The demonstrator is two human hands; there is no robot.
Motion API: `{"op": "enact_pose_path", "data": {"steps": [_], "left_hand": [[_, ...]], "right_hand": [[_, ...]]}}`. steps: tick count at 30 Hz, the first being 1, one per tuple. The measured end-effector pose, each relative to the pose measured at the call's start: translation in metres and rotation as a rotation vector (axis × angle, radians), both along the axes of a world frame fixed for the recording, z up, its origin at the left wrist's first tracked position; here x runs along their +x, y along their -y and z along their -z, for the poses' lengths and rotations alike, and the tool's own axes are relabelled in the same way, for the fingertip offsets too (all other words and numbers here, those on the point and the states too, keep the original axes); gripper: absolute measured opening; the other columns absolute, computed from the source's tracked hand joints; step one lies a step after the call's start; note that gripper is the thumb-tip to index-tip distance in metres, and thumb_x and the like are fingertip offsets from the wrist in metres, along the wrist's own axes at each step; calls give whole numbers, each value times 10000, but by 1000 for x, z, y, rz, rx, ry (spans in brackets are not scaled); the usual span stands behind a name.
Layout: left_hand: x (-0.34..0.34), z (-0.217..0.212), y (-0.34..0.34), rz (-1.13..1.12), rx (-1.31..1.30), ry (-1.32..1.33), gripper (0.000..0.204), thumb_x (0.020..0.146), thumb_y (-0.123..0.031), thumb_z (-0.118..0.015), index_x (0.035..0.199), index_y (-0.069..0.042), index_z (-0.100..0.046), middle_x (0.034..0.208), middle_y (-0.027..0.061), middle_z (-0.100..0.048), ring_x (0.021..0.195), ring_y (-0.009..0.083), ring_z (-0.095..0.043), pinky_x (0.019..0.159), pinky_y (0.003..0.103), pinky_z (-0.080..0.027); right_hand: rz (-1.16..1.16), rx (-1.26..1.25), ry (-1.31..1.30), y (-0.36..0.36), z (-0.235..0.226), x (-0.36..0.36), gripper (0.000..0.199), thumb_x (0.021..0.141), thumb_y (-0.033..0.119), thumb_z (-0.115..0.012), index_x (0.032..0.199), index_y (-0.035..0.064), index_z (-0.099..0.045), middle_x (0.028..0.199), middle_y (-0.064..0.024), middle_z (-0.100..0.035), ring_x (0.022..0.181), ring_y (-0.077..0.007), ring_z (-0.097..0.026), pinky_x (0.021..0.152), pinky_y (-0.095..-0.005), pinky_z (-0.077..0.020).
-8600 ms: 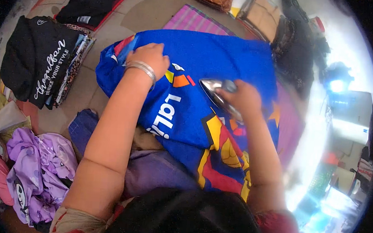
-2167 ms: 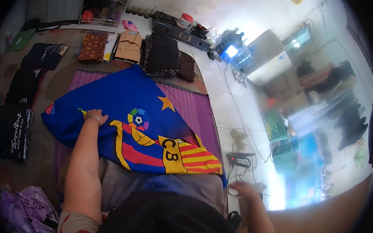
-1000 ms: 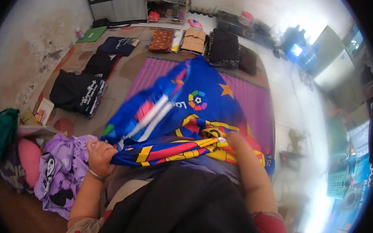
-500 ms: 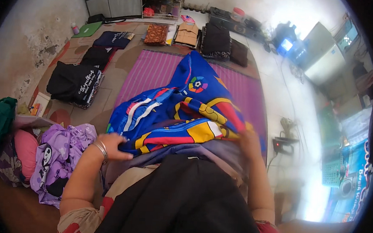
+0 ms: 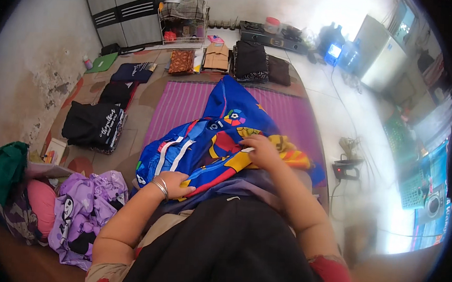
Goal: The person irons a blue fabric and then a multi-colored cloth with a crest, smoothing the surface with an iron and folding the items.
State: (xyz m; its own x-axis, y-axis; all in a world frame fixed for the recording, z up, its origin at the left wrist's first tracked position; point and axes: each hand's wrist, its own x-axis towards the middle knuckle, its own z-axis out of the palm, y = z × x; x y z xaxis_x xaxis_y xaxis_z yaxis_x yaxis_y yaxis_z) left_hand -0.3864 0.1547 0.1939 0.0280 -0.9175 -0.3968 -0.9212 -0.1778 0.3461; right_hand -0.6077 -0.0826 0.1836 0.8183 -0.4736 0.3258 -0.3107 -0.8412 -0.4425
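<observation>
A blue sports jersey (image 5: 221,135) with red and yellow stripes lies bunched over a purple striped mat (image 5: 184,105) in front of me. My left hand (image 5: 177,182), with bangles on the wrist, grips the jersey's near left edge. My right hand (image 5: 261,151) clutches the cloth near its striped middle. The far part of the jersey stretches away toward the back of the mat.
Folded dark clothes (image 5: 92,125) lie in stacks left of the mat, more folded piles (image 5: 251,60) at its far end. A purple printed garment (image 5: 84,215) heaps at my left. An iron (image 5: 344,169) with its cord sits on the white floor at right.
Within the last second both hands gathered the jersey toward me from the mat. The left hand moved from the purple heap to the jersey's near edge.
</observation>
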Motion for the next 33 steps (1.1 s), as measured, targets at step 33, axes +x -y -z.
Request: {"op": "enact_pose_path", "data": {"steps": [33], "left_hand": [[-1, -41, 27, 272, 74, -340, 473, 777, -427, -599, 1048, -39, -596, 1080, 165, -591, 952, 302, -571, 862, 391, -427]], "right_hand": [[669, 404, -201, 46, -122, -70, 195, 808, 132, -476, 930, -8, -535, 744, -161, -607, 585, -239, -621, 514, -341, -487]]}}
